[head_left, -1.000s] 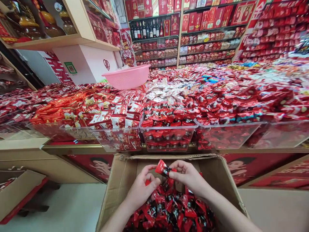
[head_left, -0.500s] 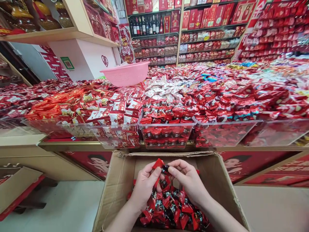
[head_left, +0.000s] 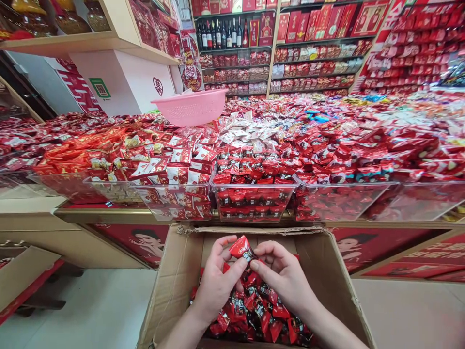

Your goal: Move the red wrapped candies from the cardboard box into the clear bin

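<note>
A red and black wrapped candy point(head_left: 242, 249) is pinched between my two hands, above an open cardboard box point(head_left: 170, 281). My left hand point(head_left: 220, 278) has its thumb on the front of the wrapper, with the fingers behind it. From the other side, my right hand point(head_left: 279, 271) grips the wrapper's edge between thumb and fingers. Below both hands, the box holds a loose pile of similar red and black candies point(head_left: 259, 310). Straight ahead, a clear plastic bin point(head_left: 254, 201) holds like candies stacked in rows.
Clear bins of wrapped sweets line the counter, including white-and-red packets point(head_left: 178, 169) to the left. A pink plastic basket point(head_left: 192, 107) rests on the sweets. Behind stand shelves with wine bottles point(head_left: 221, 36). Another cardboard box point(head_left: 29, 276) is at the lower left.
The candy has turned between my fingers, so its red end and printed front now show more. My left fingers have lifted and loosened slightly; the view has shifted a little.
</note>
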The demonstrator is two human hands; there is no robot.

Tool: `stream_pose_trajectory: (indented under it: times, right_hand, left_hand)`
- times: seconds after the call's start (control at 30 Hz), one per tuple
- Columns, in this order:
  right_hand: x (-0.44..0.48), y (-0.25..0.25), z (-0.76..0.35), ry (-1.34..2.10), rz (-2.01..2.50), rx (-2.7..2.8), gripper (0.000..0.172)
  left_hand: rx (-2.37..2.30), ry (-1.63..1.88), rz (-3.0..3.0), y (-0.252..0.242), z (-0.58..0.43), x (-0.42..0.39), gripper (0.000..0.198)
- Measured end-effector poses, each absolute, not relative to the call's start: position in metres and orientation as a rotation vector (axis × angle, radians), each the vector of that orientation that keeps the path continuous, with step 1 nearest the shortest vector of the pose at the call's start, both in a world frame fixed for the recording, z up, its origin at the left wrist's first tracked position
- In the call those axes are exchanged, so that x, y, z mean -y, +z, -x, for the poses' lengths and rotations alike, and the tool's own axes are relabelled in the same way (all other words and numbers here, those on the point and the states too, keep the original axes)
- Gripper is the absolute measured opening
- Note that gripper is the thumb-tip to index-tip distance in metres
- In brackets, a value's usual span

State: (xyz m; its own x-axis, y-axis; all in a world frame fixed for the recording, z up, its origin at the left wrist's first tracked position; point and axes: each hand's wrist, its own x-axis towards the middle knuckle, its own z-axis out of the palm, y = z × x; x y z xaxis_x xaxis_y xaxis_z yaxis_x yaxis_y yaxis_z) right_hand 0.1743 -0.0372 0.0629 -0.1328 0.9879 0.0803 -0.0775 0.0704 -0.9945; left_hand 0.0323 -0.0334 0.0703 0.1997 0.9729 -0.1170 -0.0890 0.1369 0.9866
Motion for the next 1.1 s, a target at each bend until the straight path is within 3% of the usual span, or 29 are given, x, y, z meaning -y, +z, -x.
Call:
stream_pose_trajectory:
  times: [0.1,0.17,0.23,0.33,0.47,0.6,1.1]
  right_hand:
    - [0.035,0.064,-0.174,1.277,1.066,1.364,0.022]
    - [0.033,0.069,-0.177,1.318,1.068,1.491,0.029]
    - [0.029,0.081,-0.181,1.308,1.063,1.662,0.024]
    - [0.015,0.112,-0.191,1.061,1.068,1.795,0.017]
    - [-0.023,0.162,-0.205,0.617,1.026,1.715,0.019]
    - [-0.064,0.195,-0.206,0.398,1.022,1.845,0.019]
    - [-0.104,0.194,-0.184,0.177,1.163,2.137,0.016]
  left_hand:
    - [-1.070,0.946,-1.180,0.066,-0.031,0.036,0.020]
    - [-1.060,0.917,-1.243,0.065,-0.029,0.039,0.020]
    - [-1.041,0.938,-1.277,0.064,-0.027,0.041,0.022]
    - [-1.088,0.975,-1.263,0.058,-0.021,0.041,0.024]
    - [-1.205,0.915,-1.208,0.041,-0.013,0.039,0.020]
    - [-1.260,0.812,-1.220,0.027,-0.008,0.040,0.017]
    - [-1.240,0.772,-1.195,0.019,-0.005,0.038,0.021]
